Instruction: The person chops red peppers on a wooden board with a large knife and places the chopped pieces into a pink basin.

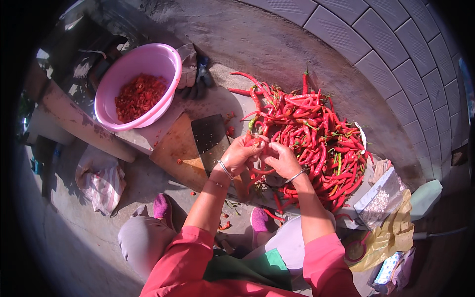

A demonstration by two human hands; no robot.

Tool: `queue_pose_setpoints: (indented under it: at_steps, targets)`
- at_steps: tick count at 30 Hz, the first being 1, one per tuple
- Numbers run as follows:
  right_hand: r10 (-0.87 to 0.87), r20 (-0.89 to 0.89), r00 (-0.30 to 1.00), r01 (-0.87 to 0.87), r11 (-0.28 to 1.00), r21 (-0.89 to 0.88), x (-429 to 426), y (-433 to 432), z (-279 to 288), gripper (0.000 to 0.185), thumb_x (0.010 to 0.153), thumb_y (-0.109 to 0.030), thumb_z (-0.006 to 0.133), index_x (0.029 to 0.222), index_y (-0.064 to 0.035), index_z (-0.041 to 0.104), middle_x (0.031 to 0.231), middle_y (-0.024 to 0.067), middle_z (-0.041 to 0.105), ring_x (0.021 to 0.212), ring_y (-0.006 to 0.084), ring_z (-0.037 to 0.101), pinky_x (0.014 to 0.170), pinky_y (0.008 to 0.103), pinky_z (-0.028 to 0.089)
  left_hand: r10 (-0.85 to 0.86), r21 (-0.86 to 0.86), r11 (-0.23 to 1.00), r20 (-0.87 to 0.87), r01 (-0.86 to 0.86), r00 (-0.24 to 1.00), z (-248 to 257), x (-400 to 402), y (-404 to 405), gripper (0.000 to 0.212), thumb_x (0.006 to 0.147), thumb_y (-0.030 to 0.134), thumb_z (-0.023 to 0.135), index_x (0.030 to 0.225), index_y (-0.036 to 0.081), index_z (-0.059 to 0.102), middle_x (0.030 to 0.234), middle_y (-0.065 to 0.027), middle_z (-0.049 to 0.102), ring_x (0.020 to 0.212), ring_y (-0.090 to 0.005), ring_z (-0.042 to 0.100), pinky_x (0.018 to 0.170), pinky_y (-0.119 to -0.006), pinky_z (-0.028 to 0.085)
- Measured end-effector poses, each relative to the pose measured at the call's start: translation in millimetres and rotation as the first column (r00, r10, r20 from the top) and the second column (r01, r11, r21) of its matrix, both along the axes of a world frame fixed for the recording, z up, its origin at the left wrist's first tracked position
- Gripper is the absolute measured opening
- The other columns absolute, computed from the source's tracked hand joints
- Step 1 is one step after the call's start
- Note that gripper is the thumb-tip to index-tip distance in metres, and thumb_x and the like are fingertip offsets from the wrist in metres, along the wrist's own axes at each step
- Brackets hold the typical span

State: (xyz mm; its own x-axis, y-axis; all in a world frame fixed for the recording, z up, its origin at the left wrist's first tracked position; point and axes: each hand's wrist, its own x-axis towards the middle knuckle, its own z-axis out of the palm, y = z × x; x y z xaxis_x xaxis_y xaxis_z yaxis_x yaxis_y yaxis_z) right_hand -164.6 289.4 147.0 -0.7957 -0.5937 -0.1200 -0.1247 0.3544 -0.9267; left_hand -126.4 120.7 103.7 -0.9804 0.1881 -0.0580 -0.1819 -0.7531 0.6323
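Red chili peppers are gripped in my left hand [243, 154], above the near left edge of a big heap of red chilies [315, 137]. My right hand [284, 159] meets it with bent fingers at the same peppers; whether it grips one itself is hard to see. Left of my hands a cleaver [210, 137] with a broad dark blade lies on a wooden cutting board [178, 144], its handle pointing towards me. Farther left stands a pink plastic basin [172, 70] holding chopped red chilies [139, 96].
Dark-palmed work gloves [195, 74] lie behind the basin. A striped cloth [102, 180] is on the ground at left, below a slanting pole [74, 111]. At right are a tray of pale bits [378, 202] and a yellow plastic bag [389, 230]. A tiled wall rises behind.
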Motion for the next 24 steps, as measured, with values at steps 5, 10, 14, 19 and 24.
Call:
queue_pose_setpoints:
  at_steps: [5, 10, 14, 19, 24]
  targets:
    - [-0.006, 0.028, 1.0, 0.005, 1.0, 0.008, -5, 2, -4, 0.024, 0.081, -0.011, 0.071, 0.1, 0.0011, 0.062, 0.087, 0.0031, 0.065, 0.083, 0.0081, 0.059, 0.074, 0.027, 0.05, 0.035, -0.044, 0.998, -0.045, -0.037, 0.998, -13, -2, -3, 0.029, 0.088, 0.011, 0.063, 0.114, 0.003, 0.057, 0.079, 0.0022, 0.06, 0.058, -0.004, 0.047, 0.049, -0.018, 0.039]
    - [-0.021, -0.071, 0.997, 0.023, 0.999, 0.023, 3, -5, 0, 0.024, 0.08, -0.014, 0.073, 0.096, 0.0009, 0.064, 0.084, 0.0054, 0.067, 0.076, 0.0089, 0.06, 0.068, 0.0272, 0.05, 0.027, 0.025, 0.999, -0.03, -0.026, 0.999, -9, 5, 5, 0.021, 0.091, 0.019, 0.059, 0.107, 0.004, 0.058, 0.085, -0.0008, 0.063, 0.072, -0.0099, 0.059, 0.058, -0.027, 0.052]
    - [-0.078, -0.37, 0.926, 0.154, 0.972, 0.18, -2, 6, 22, 0.016, 0.082, -0.011, 0.068, 0.095, -0.0012, 0.066, 0.088, 0.0099, 0.067, 0.075, 0.0162, 0.065, 0.066, 0.0304, 0.051, -0.008, -0.072, 0.997, 0.011, 0.009, 1.0, 7, 7, 2, 0.019, 0.093, 0.021, 0.056, 0.104, 0.006, 0.058, 0.086, -0.0049, 0.065, 0.077, -0.0121, 0.063, 0.062, -0.027, 0.054]
    - [0.047, -0.766, 0.641, 0.04, 0.995, 0.095, 3, -7, 43, 0.033, 0.084, 0.001, 0.058, 0.116, -0.0045, 0.059, 0.115, 0.0155, 0.059, 0.1, 0.0291, 0.062, 0.079, 0.0361, 0.052, -0.031, -0.206, 0.978, -0.056, 0.019, 0.998, 1, 3, 4, 0.021, 0.092, 0.023, 0.059, 0.099, 0.004, 0.059, 0.075, -0.0001, 0.058, 0.063, -0.008, 0.054, 0.057, -0.024, 0.045]
    - [0.178, -0.653, 0.736, -0.005, 0.966, 0.258, 3, 1, 32, 0.03, 0.084, 0.005, 0.055, 0.112, -0.002, 0.06, 0.108, 0.0174, 0.059, 0.098, 0.0308, 0.061, 0.081, 0.0365, 0.05, -0.032, -0.474, 0.88, -0.086, -0.013, 0.996, 6, 5, 2, 0.02, 0.091, 0.022, 0.059, 0.093, 0.002, 0.062, 0.069, 0.0021, 0.056, 0.06, -0.0053, 0.049, 0.054, -0.022, 0.041]
